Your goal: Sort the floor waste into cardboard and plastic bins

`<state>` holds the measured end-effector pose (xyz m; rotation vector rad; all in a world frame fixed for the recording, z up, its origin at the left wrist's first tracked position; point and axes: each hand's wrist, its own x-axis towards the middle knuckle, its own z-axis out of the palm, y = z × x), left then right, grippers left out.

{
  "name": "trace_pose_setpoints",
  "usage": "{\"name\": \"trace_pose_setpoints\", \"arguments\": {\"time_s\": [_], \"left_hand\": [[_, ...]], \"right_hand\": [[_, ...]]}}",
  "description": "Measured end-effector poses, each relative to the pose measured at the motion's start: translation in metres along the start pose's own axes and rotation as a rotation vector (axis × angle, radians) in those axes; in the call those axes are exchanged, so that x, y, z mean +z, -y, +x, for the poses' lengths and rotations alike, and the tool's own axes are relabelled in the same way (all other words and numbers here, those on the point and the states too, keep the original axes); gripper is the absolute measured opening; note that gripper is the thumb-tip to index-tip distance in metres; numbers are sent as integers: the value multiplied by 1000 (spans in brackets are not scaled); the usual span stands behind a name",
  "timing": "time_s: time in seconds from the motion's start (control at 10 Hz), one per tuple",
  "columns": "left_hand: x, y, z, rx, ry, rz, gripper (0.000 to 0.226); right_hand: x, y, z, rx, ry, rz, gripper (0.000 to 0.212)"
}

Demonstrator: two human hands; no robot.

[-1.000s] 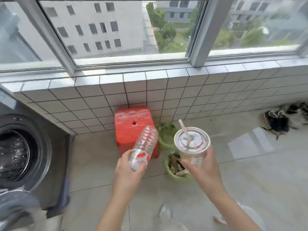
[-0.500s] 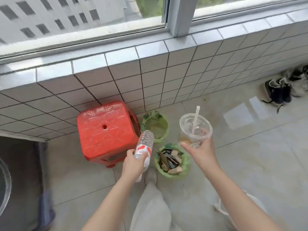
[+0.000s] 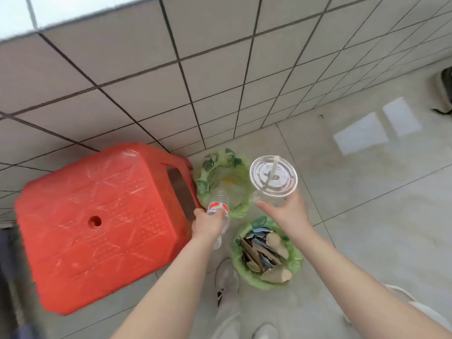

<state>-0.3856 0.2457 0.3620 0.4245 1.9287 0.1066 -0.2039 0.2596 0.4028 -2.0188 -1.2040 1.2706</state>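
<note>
My left hand [image 3: 207, 222] grips a clear plastic bottle [image 3: 218, 204] with a red and white label, its far end over the near rim of the far green-lined bin [image 3: 241, 167]. My right hand [image 3: 288, 214] holds a clear plastic cup [image 3: 273, 177] with a lid and a straw, just right of that bin and above the floor. The near green-lined bin [image 3: 294, 259] below my right wrist is full of cardboard pieces [image 3: 265, 252]. The far bin shows a pale liner and little else.
A red plastic stool [image 3: 97, 223] stands left of the bins, almost touching the far one. A tiled wall [image 3: 220, 69] runs behind. My feet [image 3: 226, 280] are close to the near bin. A shoe [image 3: 444, 91] lies at the far right on the glossy floor.
The view has tilted down and closed in on the bins. Both hands have moved forward; the bottle now reaches over the far bin and the cup hangs beside it.
</note>
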Motion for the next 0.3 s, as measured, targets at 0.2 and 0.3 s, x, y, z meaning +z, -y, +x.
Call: {"name": "trace_pose_setpoints", "arguments": {"time_s": [0.2,0.3], "left_hand": [[13,-17,67,78,-41,7,65],[17,-22,79,175,-38,46,66]], "right_hand": [[50,-34,63,-17,35,-73,87],[69,-46,84,-30,57,-103,89]]}}
